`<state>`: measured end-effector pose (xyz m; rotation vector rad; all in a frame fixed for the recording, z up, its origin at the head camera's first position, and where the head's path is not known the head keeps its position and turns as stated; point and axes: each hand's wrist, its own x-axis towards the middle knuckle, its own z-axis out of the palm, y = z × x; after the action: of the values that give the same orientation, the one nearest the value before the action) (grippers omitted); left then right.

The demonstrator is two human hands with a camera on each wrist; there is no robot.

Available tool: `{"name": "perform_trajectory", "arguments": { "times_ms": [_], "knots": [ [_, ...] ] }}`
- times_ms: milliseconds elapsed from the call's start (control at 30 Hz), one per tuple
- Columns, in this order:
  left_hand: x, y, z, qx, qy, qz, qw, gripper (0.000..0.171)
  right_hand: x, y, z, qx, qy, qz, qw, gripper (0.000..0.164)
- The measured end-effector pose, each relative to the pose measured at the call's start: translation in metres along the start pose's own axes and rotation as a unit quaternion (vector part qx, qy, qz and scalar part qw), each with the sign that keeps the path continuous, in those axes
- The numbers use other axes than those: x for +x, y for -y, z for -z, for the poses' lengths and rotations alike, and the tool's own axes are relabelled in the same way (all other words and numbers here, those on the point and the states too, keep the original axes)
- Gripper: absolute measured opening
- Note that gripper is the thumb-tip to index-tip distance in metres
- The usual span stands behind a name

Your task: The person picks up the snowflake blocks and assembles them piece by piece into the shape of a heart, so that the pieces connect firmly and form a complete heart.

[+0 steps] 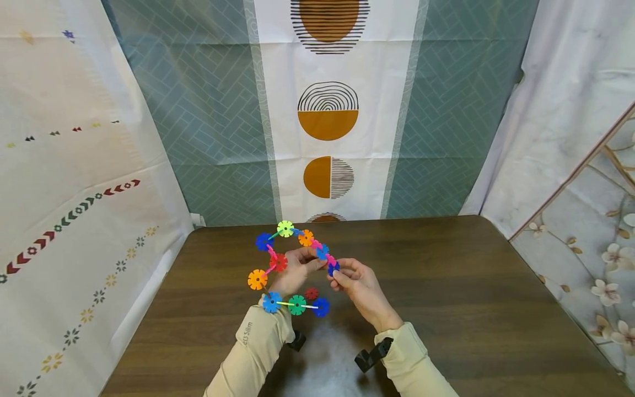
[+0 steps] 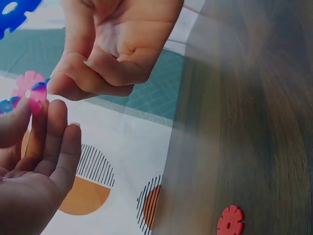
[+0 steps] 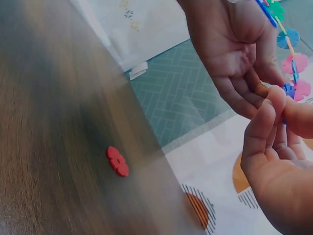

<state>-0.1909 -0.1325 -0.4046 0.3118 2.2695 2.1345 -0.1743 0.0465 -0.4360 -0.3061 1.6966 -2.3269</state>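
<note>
A curving chain of slotted, flower-shaped plastic discs is held up over the table. My left hand [image 1: 294, 274] pinches a pink disc [image 2: 28, 83] near one end between thumb and fingers. At that end, my right hand [image 1: 361, 286] grips a dark blue disc [image 1: 334, 269] joined to the pink one. From there the chain runs through a light blue disc [image 1: 322, 252], an orange disc [image 1: 306, 238] and a yellow-green disc [image 1: 285, 229]. It loops back past a red disc [image 1: 279, 262] over my left wrist to a green disc [image 1: 297, 305].
A loose red disc [image 3: 117, 161] lies flat on the brown wooden table [image 1: 476, 286], below and between my hands in the head view. Patterned cloth [image 1: 213, 110] hangs behind the table's far edge, with more cloth at both sides. Black camera mounts sit at both wrists.
</note>
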Motion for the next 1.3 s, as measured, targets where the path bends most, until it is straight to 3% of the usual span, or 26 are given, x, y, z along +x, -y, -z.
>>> {"name": "perform_trajectory", "arguments": {
  "times_ms": [167, 333, 467, 533, 633, 767, 833, 900, 967, 1033, 1100, 1300],
  "knots": [
    [0.002, 0.006, 0.007, -0.065, 0.038, 0.007, 0.9972, 0.020, 0.000, 0.002, 0.003, 0.046, 0.034, 0.015, 0.998, 0.027],
    [0.004, 0.013, 0.022, -0.144, 0.074, 0.068, 0.9844, 0.029, -0.001, 0.008, 0.002, 0.069, 0.054, 0.036, 0.995, 0.022],
    [0.001, 0.014, 0.032, -0.186, 0.056, 0.122, 0.9733, 0.033, -0.001, 0.014, 0.002, 0.074, 0.056, 0.050, 0.994, 0.019],
    [-0.001, 0.015, 0.036, -0.203, 0.031, 0.131, 0.9698, 0.036, -0.001, 0.016, 0.003, 0.075, 0.051, 0.055, 0.994, 0.018],
    [-0.005, 0.020, 0.045, -0.218, -0.010, 0.114, 0.9692, 0.039, 0.000, 0.017, 0.004, 0.074, 0.042, 0.064, 0.994, 0.017],
    [-0.011, 0.027, 0.058, -0.173, -0.015, 0.078, 0.9817, 0.038, 0.001, 0.016, 0.007, 0.070, 0.029, 0.072, 0.994, 0.018],
    [-0.014, 0.029, 0.065, -0.122, 0.019, 0.061, 0.9905, 0.038, 0.002, 0.015, 0.008, 0.068, 0.025, 0.073, 0.995, 0.019],
    [-0.018, 0.029, 0.072, -0.074, 0.077, 0.039, 0.9935, 0.046, 0.002, 0.014, 0.009, 0.064, 0.021, 0.072, 0.995, 0.020],
    [-0.021, 0.028, 0.076, -0.035, 0.133, 0.016, 0.9904, 0.057, 0.003, 0.013, 0.009, 0.062, 0.017, 0.070, 0.995, 0.020],
    [-0.022, 0.026, 0.077, -0.009, 0.169, -0.004, 0.9856, 0.059, 0.004, 0.012, 0.010, 0.062, 0.011, 0.068, 0.996, 0.020],
    [-0.022, 0.023, 0.075, -0.009, 0.177, -0.014, 0.9841, 0.059, 0.005, 0.011, 0.011, 0.062, 0.007, 0.066, 0.996, 0.020],
    [-0.018, 0.011, 0.063, -0.101, 0.120, -0.021, 0.9875, 0.048, 0.008, 0.007, 0.014, 0.042, 0.010, 0.058, 0.997, 0.022]
  ]
}}
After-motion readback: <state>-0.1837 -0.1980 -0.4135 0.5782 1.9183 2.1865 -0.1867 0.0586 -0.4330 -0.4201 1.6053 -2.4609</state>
